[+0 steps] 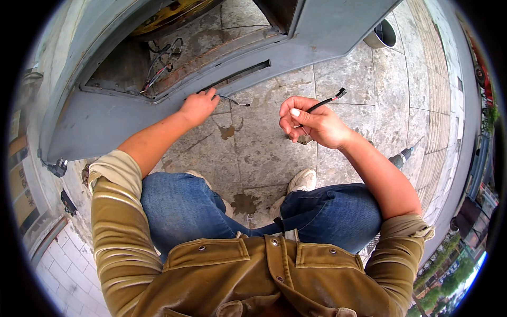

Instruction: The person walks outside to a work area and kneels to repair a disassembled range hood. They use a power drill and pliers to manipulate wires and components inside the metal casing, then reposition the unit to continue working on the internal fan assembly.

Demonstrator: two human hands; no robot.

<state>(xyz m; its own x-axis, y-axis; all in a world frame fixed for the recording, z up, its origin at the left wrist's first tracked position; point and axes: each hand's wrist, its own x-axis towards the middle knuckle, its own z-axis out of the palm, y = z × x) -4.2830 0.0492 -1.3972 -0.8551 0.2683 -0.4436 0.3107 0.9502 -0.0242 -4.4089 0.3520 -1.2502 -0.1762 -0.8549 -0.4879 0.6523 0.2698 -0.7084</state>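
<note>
My right hand (317, 124) is closed around a black-sleeved cable (320, 104), held up in the air over the paving. The cable's upper end carries a black plug connector (340, 93), with a bit of red wire showing below it. Below the fingers something small and dull hangs, too unclear to name. My left hand (199, 107) reaches to the lower edge of a grey metal cabinet (100, 121), its fingers curled beside a long slot (243, 73). From its fingertips runs a thin cable (231, 99) ending in a small dark connector; the fingertips themselves are partly hidden.
Inside the cabinet's opening lie loose wires (158, 63) and a yellow rounded part (174, 16). A metal pot (381, 35) stands beyond its right corner. A power drill (401, 157) lies right of my arm. A mains plug (58, 167) hangs at the left.
</note>
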